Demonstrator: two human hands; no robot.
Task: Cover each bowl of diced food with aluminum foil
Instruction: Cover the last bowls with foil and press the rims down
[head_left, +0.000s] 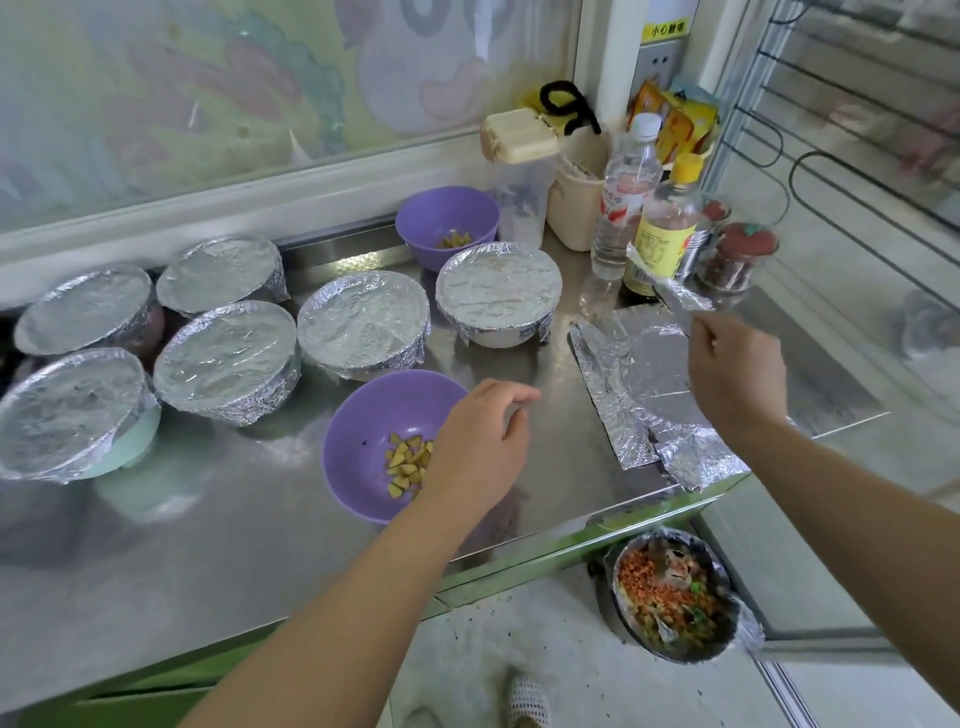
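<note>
At the counter's edge, a person's left hand (478, 441) hovers, fingers loosely curled and holding nothing, over the near purple bowl (343, 426) of diced yellow food, which is uncovered. The right hand (735, 369) pinches a foil strip (670, 291) above a crumpled foil sheet (654, 374); whether the two are joined cannot be told. The sheet overhangs the counter's corner and could slide off or tear when pulled, and its creases may seal poorly. A careless sleeve-free forearm could nudge the bowl. Below, on the speckled floor, stands a bowl of mixed dice (616, 577). Six foil-covered bowls (363, 317) crowd the steel counter (260, 545); a far purple bowl (447, 213) waits open. Bottles (623, 197) stand near a frosted, patterned window (208, 104).
</note>
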